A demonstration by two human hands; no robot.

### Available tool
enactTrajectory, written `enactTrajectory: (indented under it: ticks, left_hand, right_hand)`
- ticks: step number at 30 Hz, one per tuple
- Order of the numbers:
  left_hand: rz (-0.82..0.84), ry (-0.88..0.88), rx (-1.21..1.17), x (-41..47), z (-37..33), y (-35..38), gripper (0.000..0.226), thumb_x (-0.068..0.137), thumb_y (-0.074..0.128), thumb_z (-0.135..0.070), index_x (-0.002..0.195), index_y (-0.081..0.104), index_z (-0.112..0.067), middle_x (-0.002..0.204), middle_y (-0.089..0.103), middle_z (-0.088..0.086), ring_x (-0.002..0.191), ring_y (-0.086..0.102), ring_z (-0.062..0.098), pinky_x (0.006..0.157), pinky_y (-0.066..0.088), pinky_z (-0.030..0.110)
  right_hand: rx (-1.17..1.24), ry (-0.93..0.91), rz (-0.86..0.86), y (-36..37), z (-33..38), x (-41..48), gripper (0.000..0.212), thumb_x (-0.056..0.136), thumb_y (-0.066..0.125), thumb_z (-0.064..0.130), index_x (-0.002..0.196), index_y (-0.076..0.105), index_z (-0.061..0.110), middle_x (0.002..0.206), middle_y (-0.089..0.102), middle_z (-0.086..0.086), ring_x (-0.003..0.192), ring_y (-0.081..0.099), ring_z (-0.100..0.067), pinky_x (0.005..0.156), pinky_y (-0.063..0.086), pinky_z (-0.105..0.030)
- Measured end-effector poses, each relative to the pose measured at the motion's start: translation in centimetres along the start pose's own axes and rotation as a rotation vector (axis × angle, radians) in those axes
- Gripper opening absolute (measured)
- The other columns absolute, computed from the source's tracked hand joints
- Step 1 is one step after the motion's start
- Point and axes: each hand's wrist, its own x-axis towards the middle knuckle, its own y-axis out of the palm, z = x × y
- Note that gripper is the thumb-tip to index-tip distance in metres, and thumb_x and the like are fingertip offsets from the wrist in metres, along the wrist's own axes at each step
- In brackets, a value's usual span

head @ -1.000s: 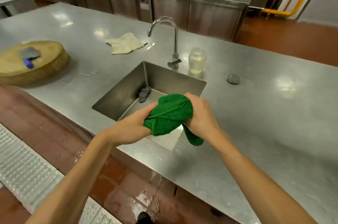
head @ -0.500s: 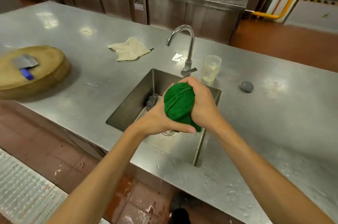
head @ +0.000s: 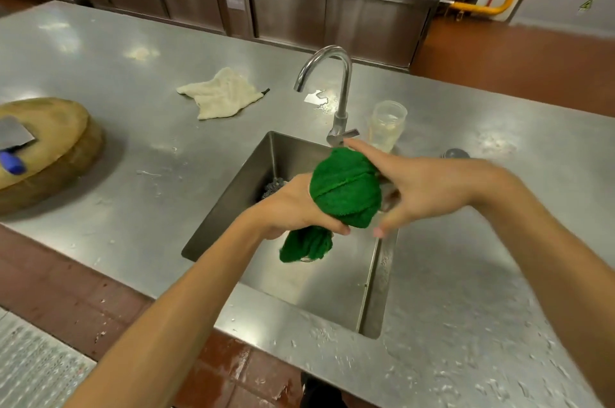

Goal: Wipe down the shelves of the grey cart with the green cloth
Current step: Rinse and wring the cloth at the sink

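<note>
Right hand (head: 429,188) has opened off green cloth (head: 344,188); left hand (head: 293,208) still grips.

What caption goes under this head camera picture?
Left hand grips a bunched green cloth over the sink; right hand open beside it.

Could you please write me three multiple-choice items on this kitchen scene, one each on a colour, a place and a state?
1. What colour is the loose cloth on the counter? A red; B cream; C blue.
2. Where is the green cloth? A flat on the counter; B over the sink; C under the loose cloth.
3. What does the left hand do? A grips the green cloth; B lies flat on the counter; C presses the loose cloth.
Key: 1 B, it looks off-white; 2 B, it is bunched above the basin; 3 A, its fingers curl round the bundle.
</note>
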Motion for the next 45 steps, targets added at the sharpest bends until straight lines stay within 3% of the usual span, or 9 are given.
enactTrajectory:
  ticks: [3,8,13,16,27,33,36,41,45]
  left_hand:
    - [-0.102,-0.097,-0.018,1.6,0.4,-1.7,0.039,0.068,0.081,0.011,0.102,0.063,0.005,0.087,0.065,0.007,0.083,0.065,0.019,0.073,0.057,0.031]
    - [-0.020,-0.248,-0.250,4.4,-0.1,-1.9,0.031,0.070,0.074,0.012,0.090,0.059,-0.006,0.072,0.053,0.006,0.061,0.054,0.017,0.048,0.046,0.027]
    - [0.101,-0.313,-0.144,7.0,-0.8,-0.6,0.035,0.070,0.072,0.009,0.069,0.049,-0.017,0.060,0.046,-0.001,0.048,0.041,0.012,0.037,0.029,0.020]
    - [-0.024,-0.303,0.013,8.1,-0.7,-0.9,0.041,0.070,0.066,0.012,0.061,0.041,-0.019,0.052,0.040,-0.002,0.043,0.034,0.012,0.039,0.027,0.021]
    - [0.007,-0.153,0.985,9.3,2.1,-1.3,0.020,0.085,0.070,-0.029,0.088,0.066,-0.010,0.090,0.070,0.008,0.087,0.068,0.028,0.080,0.056,0.038]
    - [-0.394,-0.297,0.432,8.0,4.6,-1.2,0.059,0.071,0.085,-0.024,0.119,0.051,-0.016,0.104,0.064,0.001,0.093,0.063,0.020,0.078,0.052,0.034]
    - [-0.445,-0.358,-0.220,6.3,5.5,-0.5,0.044,0.075,0.081,-0.027,0.115,0.063,-0.017,0.109,0.070,0.010,0.092,0.063,0.020,0.079,0.050,0.033]
    - [-0.459,-0.251,-1.234,5.5,6.7,0.1,0.078,0.072,0.072,-0.050,0.138,0.056,-0.012,0.135,0.060,0.017,0.119,0.061,0.039,0.106,0.036,0.061]
    - [-0.457,-0.222,-1.227,7.0,5.2,0.5,0.081,0.075,0.066,-0.076,0.117,0.075,-0.008,0.127,0.069,0.019,0.117,0.068,0.037,0.107,0.047,0.056]
  right_hand:
    - [-0.077,-0.045,-0.211,-1.2,-2.2,-1.8,0.133,0.067,0.088,0.029,0.146,-0.014,0.060,0.164,0.016,0.012,0.142,0.038,-0.007,0.107,0.044,-0.029]
    - [-0.694,-0.285,-0.730,2.7,-4.4,4.1,0.130,0.069,0.081,-0.007,0.158,-0.008,0.030,0.165,-0.018,-0.010,0.153,-0.003,-0.032,0.112,0.031,-0.063]
    - [-0.814,-0.355,-0.804,2.3,-5.7,9.1,0.116,0.067,0.077,-0.006,0.158,0.009,0.019,0.162,0.018,-0.013,0.115,0.046,-0.038,0.055,0.057,-0.040]
    - [-0.809,-0.175,-0.767,1.4,-6.0,10.8,0.091,0.069,0.081,0.008,0.147,0.035,0.007,0.121,0.058,-0.016,0.092,0.057,-0.037,0.051,0.051,-0.040]
    - [-0.289,0.137,-0.295,3.1,-7.2,14.2,0.030,0.055,0.072,0.049,0.068,0.057,0.026,0.067,0.062,0.006,0.058,0.061,-0.015,0.054,0.054,-0.032]
    - [-0.305,0.211,-0.502,3.8,-6.9,14.6,0.045,0.065,0.073,0.044,0.096,0.049,0.022,0.079,0.058,0.001,0.065,0.057,-0.023,0.056,0.042,-0.030]
    - [-0.332,0.153,-0.641,4.1,-6.2,14.6,0.064,0.069,0.078,0.038,0.115,0.039,0.017,0.096,0.059,-0.006,0.072,0.061,-0.030,0.059,0.044,-0.035]
    - [-0.407,0.068,-0.688,5.0,-5.0,14.2,0.069,0.075,0.078,0.018,0.130,0.037,0.012,0.126,0.038,-0.009,0.081,0.063,-0.035,0.062,0.048,-0.041]
    - [-0.503,-0.026,-0.582,6.6,-4.4,13.1,0.082,0.078,0.070,0.006,0.150,0.031,0.014,0.147,0.036,-0.006,0.111,0.050,-0.032,0.087,0.050,-0.044]
